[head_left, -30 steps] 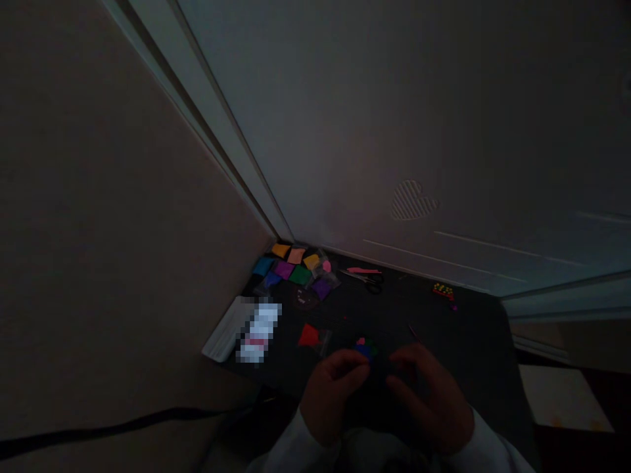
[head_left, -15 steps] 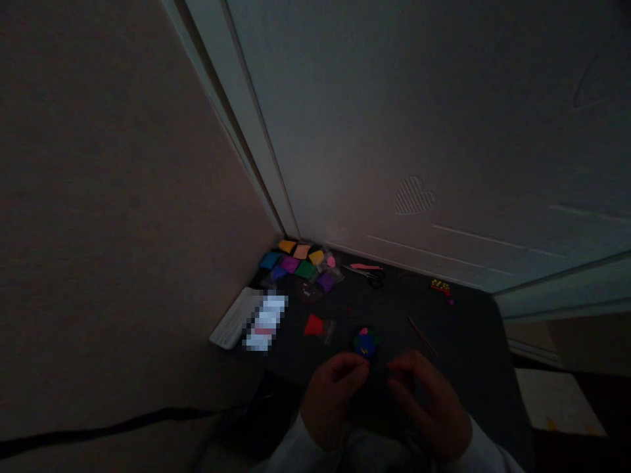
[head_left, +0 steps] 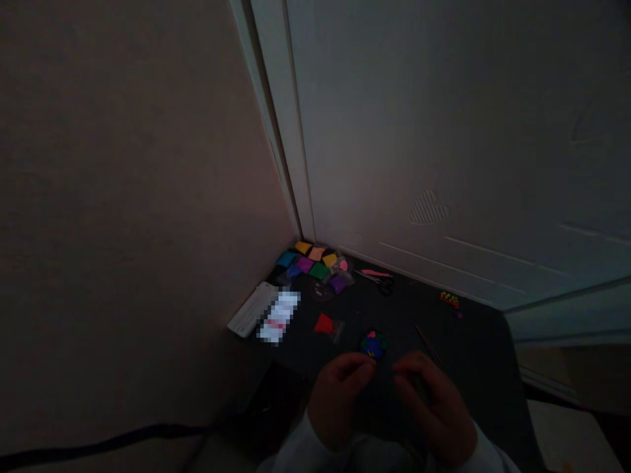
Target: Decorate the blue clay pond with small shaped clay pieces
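Note:
In the head view my left hand (head_left: 344, 399) is low in the middle, thumb and forefinger pressed together in a pinch. Anything between them is too small and dark to make out. Across a small gap, my right hand (head_left: 436, 406) curls with its thumb and forefinger tips close together; what they hold cannot be made out. Just beyond my left fingertips lies a round blue piece (head_left: 373, 344) with green edges, a pink bit and yellow marks, perhaps modelling clay. Left of it rests a red packet (head_left: 324, 323) with a clear bag end.
Several coloured packets (head_left: 320, 270) lie in the far left corner beside scissors (head_left: 384, 284) and a pink strip (head_left: 376, 272). A bright blurred panel (head_left: 279, 316) adjoins a white case (head_left: 252, 310). Further right are a thin stick (head_left: 428, 344) and a yellow-dotted red piece (head_left: 449, 300).
The view has shifted, so the tabletop things appear further right. My right thumb and forefinger look closer together. My left hand keeps its pinch.

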The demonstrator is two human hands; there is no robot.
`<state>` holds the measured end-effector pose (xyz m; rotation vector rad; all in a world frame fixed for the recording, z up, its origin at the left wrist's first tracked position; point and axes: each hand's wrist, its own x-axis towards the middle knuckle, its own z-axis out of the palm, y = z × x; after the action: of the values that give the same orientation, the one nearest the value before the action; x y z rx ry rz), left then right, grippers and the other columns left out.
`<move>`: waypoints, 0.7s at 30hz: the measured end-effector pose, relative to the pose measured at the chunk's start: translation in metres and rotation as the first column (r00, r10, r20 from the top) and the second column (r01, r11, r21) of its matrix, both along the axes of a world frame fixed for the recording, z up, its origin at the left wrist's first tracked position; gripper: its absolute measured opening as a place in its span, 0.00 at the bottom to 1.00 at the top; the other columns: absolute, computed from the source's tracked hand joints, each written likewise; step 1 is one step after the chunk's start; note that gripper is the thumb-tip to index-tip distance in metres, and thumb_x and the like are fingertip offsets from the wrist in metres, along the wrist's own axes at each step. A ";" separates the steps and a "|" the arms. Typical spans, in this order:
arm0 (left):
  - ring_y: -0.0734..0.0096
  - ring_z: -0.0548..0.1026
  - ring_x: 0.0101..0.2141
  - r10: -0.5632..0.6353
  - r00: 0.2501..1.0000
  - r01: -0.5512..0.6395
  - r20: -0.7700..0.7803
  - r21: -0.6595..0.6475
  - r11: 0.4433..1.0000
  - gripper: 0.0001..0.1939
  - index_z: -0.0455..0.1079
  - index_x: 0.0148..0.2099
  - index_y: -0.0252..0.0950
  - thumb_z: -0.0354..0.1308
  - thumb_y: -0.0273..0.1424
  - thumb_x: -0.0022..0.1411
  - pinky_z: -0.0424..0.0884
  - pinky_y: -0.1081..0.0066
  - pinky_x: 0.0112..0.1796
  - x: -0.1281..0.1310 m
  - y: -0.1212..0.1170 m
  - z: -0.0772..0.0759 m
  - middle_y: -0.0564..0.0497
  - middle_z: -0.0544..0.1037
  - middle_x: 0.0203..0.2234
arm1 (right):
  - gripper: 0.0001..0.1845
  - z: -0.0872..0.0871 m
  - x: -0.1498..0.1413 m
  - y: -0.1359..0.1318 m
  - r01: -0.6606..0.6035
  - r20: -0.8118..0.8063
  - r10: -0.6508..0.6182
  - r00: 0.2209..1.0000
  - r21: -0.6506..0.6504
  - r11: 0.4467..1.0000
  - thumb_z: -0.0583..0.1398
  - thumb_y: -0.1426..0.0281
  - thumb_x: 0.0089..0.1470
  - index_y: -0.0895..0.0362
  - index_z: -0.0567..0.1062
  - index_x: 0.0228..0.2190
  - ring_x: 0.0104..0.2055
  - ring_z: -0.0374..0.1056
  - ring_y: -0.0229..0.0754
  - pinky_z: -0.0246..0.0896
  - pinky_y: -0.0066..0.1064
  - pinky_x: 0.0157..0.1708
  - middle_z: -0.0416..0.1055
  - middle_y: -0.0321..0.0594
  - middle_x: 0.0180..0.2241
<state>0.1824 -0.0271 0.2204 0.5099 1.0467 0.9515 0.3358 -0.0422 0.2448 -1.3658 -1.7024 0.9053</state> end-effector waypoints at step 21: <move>0.77 0.68 0.25 0.136 0.983 -0.144 0.120 0.053 0.988 0.07 0.71 0.25 0.34 0.64 0.26 0.39 0.62 0.74 0.30 0.010 0.025 0.055 0.54 0.73 0.19 | 0.06 0.009 0.020 0.032 -0.012 -0.129 0.020 0.991 0.063 0.998 0.54 0.73 0.50 0.54 0.66 0.33 0.29 0.61 0.36 0.58 0.29 0.29 0.64 0.36 0.27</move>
<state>0.1920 -0.0023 0.2755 0.4299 0.9596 1.1277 0.3554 -0.0098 0.2543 -1.2273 -1.6316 0.9220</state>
